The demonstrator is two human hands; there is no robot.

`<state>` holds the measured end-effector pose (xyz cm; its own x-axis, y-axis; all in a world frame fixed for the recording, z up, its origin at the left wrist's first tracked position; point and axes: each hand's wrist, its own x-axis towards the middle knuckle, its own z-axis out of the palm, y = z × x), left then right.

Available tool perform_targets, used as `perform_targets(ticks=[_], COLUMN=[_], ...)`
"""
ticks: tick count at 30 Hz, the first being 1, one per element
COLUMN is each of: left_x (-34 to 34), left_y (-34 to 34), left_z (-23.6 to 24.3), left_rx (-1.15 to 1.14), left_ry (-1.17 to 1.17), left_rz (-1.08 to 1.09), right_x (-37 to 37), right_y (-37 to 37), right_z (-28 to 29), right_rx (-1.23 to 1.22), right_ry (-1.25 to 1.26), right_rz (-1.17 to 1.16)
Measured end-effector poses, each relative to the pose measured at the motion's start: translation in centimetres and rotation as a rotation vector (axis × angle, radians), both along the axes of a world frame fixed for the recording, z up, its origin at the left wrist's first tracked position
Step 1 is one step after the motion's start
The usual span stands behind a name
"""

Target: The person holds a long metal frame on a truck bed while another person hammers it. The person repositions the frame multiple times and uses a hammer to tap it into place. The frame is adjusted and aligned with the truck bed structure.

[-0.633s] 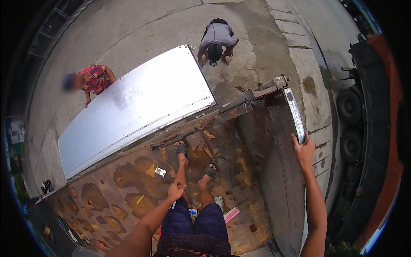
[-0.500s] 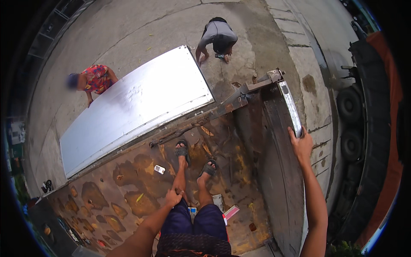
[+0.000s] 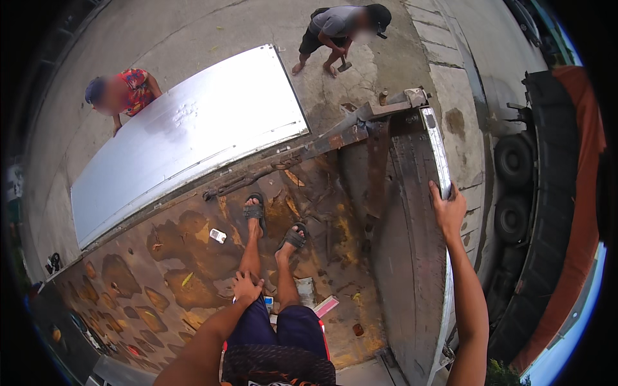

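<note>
My right hand [image 3: 447,209] grips the silver top edge of the rusty metal side wall [image 3: 412,225] that rises at my right. My left hand [image 3: 246,288] rests on my left leg, just above the knee or on it, with fingers spread. I stand in sandals [image 3: 254,212] on a rusty, patched metal bed [image 3: 193,276]. A small white object [image 3: 217,235] lies by my feet; a pink-and-white strip [image 3: 326,306] lies beside my right leg. Beyond the bed's latch bar [image 3: 277,166], a large white panel [image 3: 187,148] lies tilted along the edge.
A co-worker in a floral shirt [image 3: 135,87] bends at the panel's far side, a hand at its edge. Another co-worker [image 3: 335,24] stands stooped on the concrete [image 3: 232,26], holding a hammer [image 3: 342,64]. A truck with tyres [image 3: 514,162] and an orange cover stands at the right.
The co-worker in grey has risen from a crouch with a hammer in hand. The bed and panel appear shifted up and left. My left hand's fingers have spread out on my leg.
</note>
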<state>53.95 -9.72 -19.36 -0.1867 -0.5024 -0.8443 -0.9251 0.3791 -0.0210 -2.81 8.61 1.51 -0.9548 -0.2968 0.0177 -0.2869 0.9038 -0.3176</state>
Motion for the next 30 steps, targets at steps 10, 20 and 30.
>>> perform_targets(ticks=[10, 20, 30], left_x=[0.1, 0.5, 1.2], left_y=[-0.7, -0.3, 0.9], left_z=[0.2, -0.6, -1.3], left_rx=[0.078, 0.066, 0.055], left_ry=[-0.003, -0.031, -0.074], left_rz=[0.075, 0.030, 0.026], right_x=[0.3, 0.5, 0.4], right_y=[-0.8, -0.9, -0.5], right_z=[0.9, 1.2, 0.6], right_rx=[0.019, 0.051, 0.088], right_ry=[-0.047, -0.050, 0.000], right_rz=[-0.067, -0.086, -0.069])
